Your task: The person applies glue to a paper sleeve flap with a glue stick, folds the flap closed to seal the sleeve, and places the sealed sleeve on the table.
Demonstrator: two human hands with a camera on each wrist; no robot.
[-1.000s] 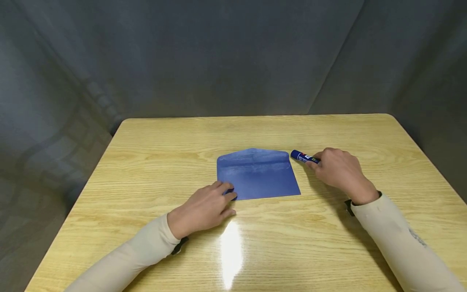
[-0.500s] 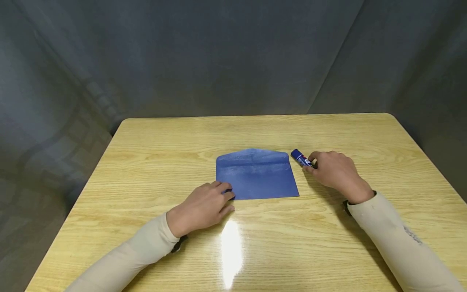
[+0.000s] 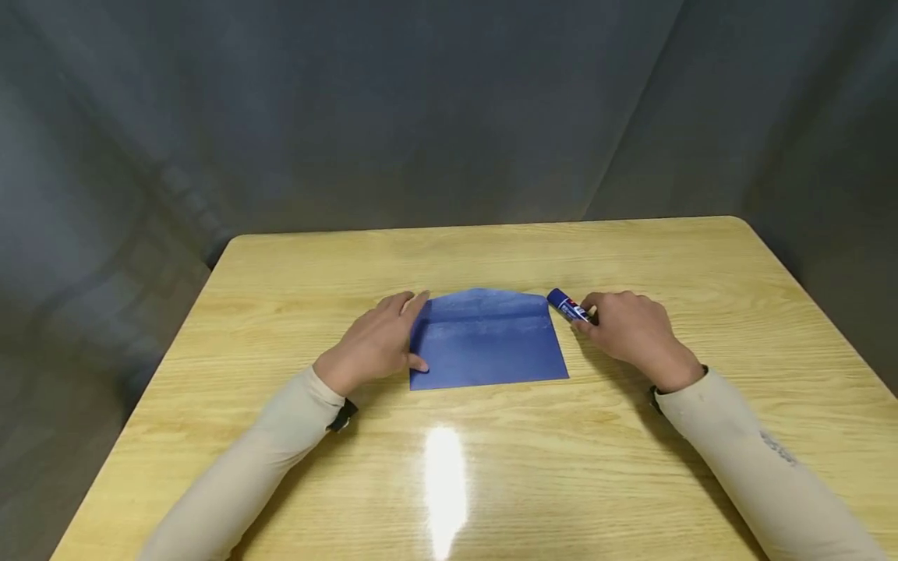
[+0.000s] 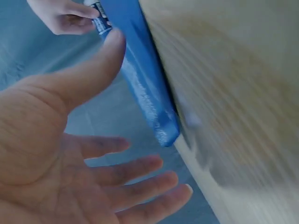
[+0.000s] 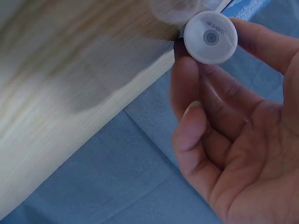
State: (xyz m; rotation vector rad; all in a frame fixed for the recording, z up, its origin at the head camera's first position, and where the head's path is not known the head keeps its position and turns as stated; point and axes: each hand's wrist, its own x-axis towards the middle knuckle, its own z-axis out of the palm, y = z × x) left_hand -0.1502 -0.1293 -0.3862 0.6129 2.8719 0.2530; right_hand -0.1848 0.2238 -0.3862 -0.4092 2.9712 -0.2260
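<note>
A blue envelope [image 3: 491,351] lies on the table with its flap raised at the far side. Along its left edge is my left hand [image 3: 375,343], fingers extended and thumb over the near left corner. The left wrist view shows this hand [image 4: 93,154] with its fingers spread and nothing held; whether it touches the paper I cannot tell. To the right of the envelope, my right hand [image 3: 631,331] pinches a blue glue stick [image 3: 567,304], tilted, its far end close to the flap corner. The stick's round white base [image 5: 211,38] faces the right wrist camera.
The wooden table [image 3: 533,467] has a bright glare spot in front of the envelope. A dark grey curtain [image 3: 449,117] hangs behind the table's far edge and at both sides.
My left hand has moved away from me along the envelope's left edge, its fingers straightening. My right hand keeps its pinch on the glue stick, which has turned slightly.
</note>
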